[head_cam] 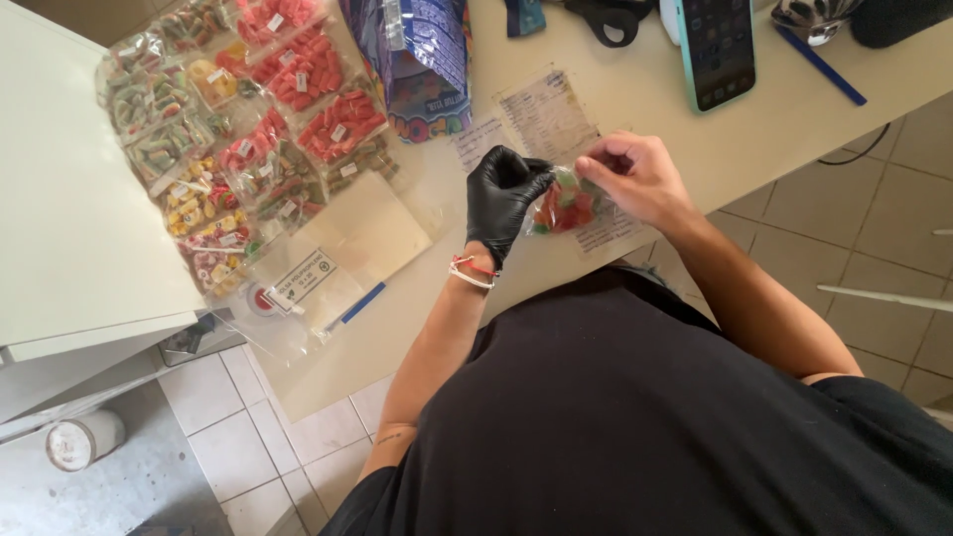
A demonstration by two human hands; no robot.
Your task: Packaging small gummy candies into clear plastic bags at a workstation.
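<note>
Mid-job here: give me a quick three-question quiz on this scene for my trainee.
1. True or false: the left hand wears a black glove.
2. What do both hands hold between them? A) scissors B) small clear bag of candy C) phone
3. Where do the filled candy bags lie on the table: to the person's left or right?

Key: 1 true; 2 B; 3 left. The right hand is bare.

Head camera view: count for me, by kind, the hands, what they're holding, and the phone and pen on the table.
Black-gloved left hand: 1
Bare right hand: 1
Small clear plastic bag of red and green candies, pinched between both hands: 1
Teal-cased smartphone: 1
Blue pen: 1
Total: 5
</note>
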